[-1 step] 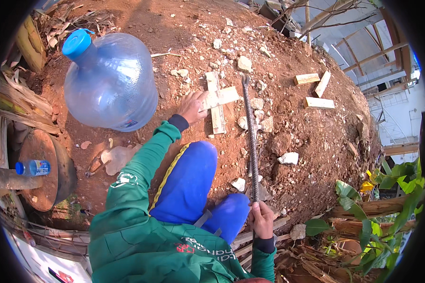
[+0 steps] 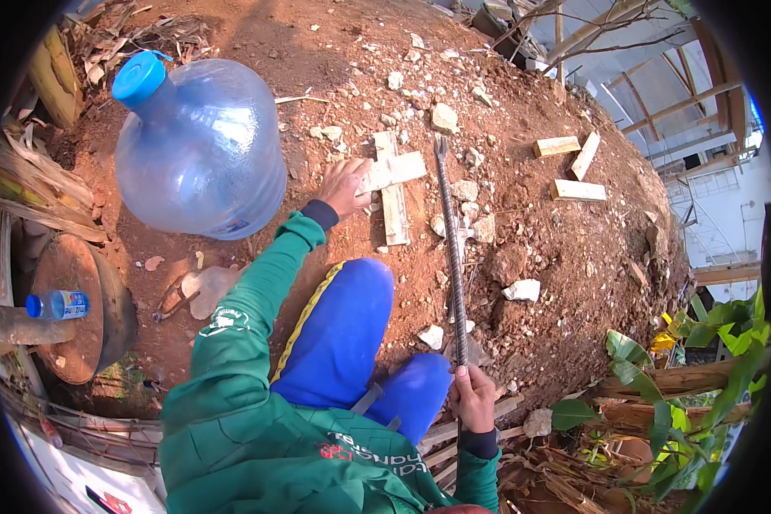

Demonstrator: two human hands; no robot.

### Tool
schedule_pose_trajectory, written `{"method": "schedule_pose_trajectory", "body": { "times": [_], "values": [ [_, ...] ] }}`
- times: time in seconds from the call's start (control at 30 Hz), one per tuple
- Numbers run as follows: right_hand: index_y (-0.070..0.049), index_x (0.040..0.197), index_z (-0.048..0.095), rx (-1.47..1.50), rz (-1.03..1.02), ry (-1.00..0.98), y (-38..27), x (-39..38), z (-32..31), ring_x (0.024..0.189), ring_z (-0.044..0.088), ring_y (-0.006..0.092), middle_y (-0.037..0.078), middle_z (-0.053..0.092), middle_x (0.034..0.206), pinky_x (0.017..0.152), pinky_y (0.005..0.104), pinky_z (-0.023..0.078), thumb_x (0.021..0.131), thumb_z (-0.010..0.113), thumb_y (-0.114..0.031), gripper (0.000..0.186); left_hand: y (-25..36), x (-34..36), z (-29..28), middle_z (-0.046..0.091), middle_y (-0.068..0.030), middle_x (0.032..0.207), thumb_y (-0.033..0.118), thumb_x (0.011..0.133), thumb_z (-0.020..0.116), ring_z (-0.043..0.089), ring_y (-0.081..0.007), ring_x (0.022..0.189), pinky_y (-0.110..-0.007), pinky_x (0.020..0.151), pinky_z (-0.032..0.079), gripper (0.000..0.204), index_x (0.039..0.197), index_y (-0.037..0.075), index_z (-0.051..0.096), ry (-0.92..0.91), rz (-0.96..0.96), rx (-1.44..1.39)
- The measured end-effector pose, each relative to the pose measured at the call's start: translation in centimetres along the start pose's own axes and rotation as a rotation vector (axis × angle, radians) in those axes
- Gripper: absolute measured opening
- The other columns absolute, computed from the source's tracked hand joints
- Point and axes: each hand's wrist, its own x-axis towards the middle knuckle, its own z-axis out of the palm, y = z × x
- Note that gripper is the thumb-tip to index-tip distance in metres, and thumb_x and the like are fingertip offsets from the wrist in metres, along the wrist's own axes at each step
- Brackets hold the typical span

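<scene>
Bare reddish-brown soil point(image 2: 343, 51), strewn with pale stones, spreads under everything, with a whitish wall point(image 2: 737, 206) at the upper right. Near the middle of this ground, two short flat pieces of light wood form a cross: the crosswise piece point(image 2: 403, 170) lies over the lengthwise piece point(image 2: 395, 218), whose two ends show on either side of it. The person's left hand point(image 2: 344, 187) grasps the left end of the crosswise piece, its fingers bent over the wood.

Just to the right of the cross, a dark ribbed metal bar point(image 2: 456, 283) runs down toward the person, its forked tip point(image 2: 440, 144) pointing away from them among the stones. The right hand point(image 2: 474, 398) is clenched around the near end of the bar, the thumb laid along it.

Farther right, three short wooden blocks point(image 2: 580, 189) lie close together on the soil. To the left of the cross stands a large translucent blue jug point(image 2: 206, 154) with a bright blue cap point(image 2: 137, 79). Beyond it at the far left, a small clear bottle point(image 2: 70, 305) lies at a sawn log point(image 2: 64, 265). Bent knees in blue trousers point(image 2: 334, 334) show between the person's arms, and broad green leaves point(image 2: 630, 347) grow at the lower right.
</scene>
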Motion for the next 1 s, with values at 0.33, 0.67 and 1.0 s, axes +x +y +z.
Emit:
{"method": "schedule_pose_trajectory", "body": {
  "times": [0.33, 0.67, 1.0],
  "values": [
    [0.000, 0.103, 0.066, -0.131, 0.073, -0.138, -4.4, 6.0, 1.9, 0.046, 0.037, 0.0044, -0.004, 0.046, 0.059, 0.041, 0.0231, 0.026, 0.105, 0.054, -0.030, 0.033, -7.0, 2.4, 4.9, 0.052, -0.0119, 0.141, 0.035, 0.080, 0.080, 0.045, -0.0406, 0.133, -0.057, 0.108, 0.040, 0.080, 0.148, 0.012, 0.046, -0.292, -0.170, -0.021],
    [-0.002, 0.110, 0.063, -0.247, 0.234, -0.161, -10.9, 8.8, -0.4, 0.042, 0.037, 0.0062, -0.001, 0.047, 0.061, 0.038, 0.0238, 0.029, 0.107, 0.051, -0.032, 0.032, -4.7, 4.0, 5.7, 0.054, -0.0133, 0.139, 0.039, 0.076, 0.082, 0.048, -0.0416, 0.126, -0.053, 0.112, 0.036, 0.082, 0.143, 0.003, 0.050, -0.176, -0.105, -0.015],
    [-0.008, 0.102, 0.058, -0.394, 0.188, -0.181, -15.1, 10.4, -1.7, 0.042, 0.038, 0.0064, -0.002, 0.046, 0.059, 0.037, 0.0239, 0.029, 0.105, 0.053, -0.033, 0.026, 0.0, 1.4, 7.9, 0.056, -0.0107, 0.130, 0.035, 0.075, 0.076, 0.050, -0.0336, 0.118, -0.050, 0.101, 0.041, 0.075, 0.140, 0.006, 0.053, -0.134, -0.052, -0.092]
  ]
}}
